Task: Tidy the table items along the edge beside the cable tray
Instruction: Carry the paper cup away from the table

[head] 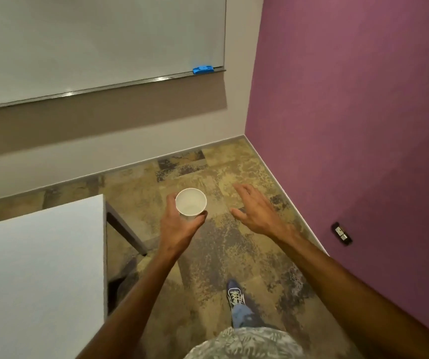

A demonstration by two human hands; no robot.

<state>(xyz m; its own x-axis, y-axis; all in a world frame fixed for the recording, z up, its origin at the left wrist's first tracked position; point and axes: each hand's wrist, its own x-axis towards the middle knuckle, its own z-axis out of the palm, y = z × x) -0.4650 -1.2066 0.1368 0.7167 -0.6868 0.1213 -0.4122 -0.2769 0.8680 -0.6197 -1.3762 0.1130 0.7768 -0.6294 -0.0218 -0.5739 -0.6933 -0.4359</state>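
While left hand (179, 226) cups round paper cup (190, 205) | right hand (256, 211) splayed

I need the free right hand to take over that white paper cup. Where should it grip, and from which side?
Grip the white paper cup around its side wall just under the rim, coming from the cup's right. It is upright with its mouth open upward, and the left hand already wraps the left and lower wall. The open right hand is beside that bare side; its fingers should squeeze lightly.
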